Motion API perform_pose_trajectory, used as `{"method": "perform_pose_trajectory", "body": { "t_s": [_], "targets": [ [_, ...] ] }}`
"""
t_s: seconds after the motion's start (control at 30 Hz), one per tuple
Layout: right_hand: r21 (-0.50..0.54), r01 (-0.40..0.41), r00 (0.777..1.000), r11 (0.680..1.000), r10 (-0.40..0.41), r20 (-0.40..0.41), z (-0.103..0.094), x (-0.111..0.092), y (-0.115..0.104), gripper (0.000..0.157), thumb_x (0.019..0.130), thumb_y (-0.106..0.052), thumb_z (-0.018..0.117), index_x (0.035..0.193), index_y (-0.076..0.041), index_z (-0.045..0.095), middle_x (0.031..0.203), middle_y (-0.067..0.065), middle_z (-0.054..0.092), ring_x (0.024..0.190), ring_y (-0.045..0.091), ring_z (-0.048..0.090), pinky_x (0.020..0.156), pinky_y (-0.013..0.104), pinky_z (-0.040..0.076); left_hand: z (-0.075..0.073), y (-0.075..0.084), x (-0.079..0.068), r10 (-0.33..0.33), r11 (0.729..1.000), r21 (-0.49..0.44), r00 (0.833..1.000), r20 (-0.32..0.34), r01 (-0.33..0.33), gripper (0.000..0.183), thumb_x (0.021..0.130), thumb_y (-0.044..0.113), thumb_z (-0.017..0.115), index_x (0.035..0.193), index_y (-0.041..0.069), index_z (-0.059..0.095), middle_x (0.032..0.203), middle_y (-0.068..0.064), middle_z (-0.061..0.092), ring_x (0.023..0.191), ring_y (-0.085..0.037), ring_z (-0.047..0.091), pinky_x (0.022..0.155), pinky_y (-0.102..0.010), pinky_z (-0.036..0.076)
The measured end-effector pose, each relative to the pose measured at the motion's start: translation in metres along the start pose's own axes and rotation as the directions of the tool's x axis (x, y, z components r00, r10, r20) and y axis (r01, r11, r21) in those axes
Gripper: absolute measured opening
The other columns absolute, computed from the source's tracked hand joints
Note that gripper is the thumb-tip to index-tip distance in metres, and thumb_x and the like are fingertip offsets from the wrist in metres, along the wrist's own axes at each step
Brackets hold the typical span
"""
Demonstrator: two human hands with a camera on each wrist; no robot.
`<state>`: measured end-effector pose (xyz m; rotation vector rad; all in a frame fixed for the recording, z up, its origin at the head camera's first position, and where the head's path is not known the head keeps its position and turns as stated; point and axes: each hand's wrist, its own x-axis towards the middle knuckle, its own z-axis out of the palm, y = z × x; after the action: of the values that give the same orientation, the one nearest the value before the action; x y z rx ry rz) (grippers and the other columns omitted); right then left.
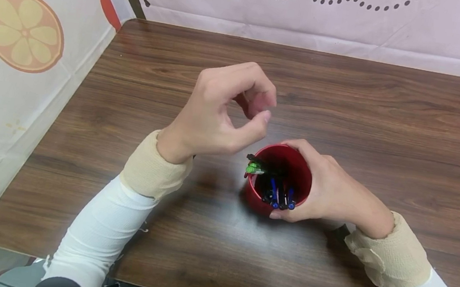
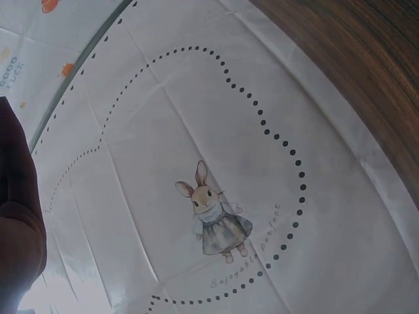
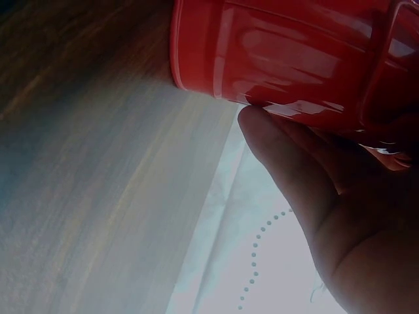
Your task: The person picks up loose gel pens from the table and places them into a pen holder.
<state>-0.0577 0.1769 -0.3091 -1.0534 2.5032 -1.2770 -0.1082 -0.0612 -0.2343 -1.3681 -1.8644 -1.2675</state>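
A red cup (image 1: 252, 199) stands on the wooden table, and several pens lean inside it. Blue-ended and black pens (image 1: 277, 198) rest at its near side, and a green-ended pen (image 1: 255, 168) sticks out over the left rim. My right hand (image 1: 328, 186) grips the cup from the right, thumb at the near side and fingers round the far side. In the right wrist view, that thumb (image 3: 288, 157) lies along the glossy red wall. Up and left of the cup, my left hand (image 1: 230, 110) is raised with loosely bent fingers, a gap between thumb and fingertips, holding nothing.
The brown wooden table (image 1: 388, 115) has a rounded front left corner. White printed sheeting (image 1: 314, 20) hangs behind it, and more sheeting with an orange-slice print (image 1: 21, 32) hangs at the left. A grey seat edge (image 1: 19, 278) shows below the table.
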Motion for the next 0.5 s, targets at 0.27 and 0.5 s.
{"method": "perform_pose_trajectory", "body": {
  "t_s": [0.27,0.5],
  "targets": [
    [-0.054,-0.001,1.000,0.999,0.002,0.022,-0.002,-0.002,-0.002,0.105,0.060,-0.050,0.095,0.146,-0.021,0.041,0.124,-0.012,0.063,0.109,0.007,0.061,0.089,0.035,0.054,0.002,-0.002,-0.002,-0.025,0.999,0.037,1.000,0.019,0.024,0.013,0.081,0.005,0.062,0.091,-0.002,0.067,0.078,-0.005,0.061,0.070,-0.010,0.057,0.063,-0.023,0.054],
    [-0.124,0.017,1.000,0.992,-0.015,0.018,-0.011,-0.007,-0.009,0.129,0.056,-0.057,0.095,0.159,-0.020,0.027,0.144,-0.004,0.053,0.125,0.012,0.055,0.100,0.041,0.048,0.004,-0.006,-0.003,-0.035,0.972,0.234,0.999,0.023,0.029,0.017,0.084,0.008,0.064,0.098,0.001,0.071,0.091,-0.005,0.069,0.079,-0.012,0.062,0.072,-0.027,0.053]
  ]
}}
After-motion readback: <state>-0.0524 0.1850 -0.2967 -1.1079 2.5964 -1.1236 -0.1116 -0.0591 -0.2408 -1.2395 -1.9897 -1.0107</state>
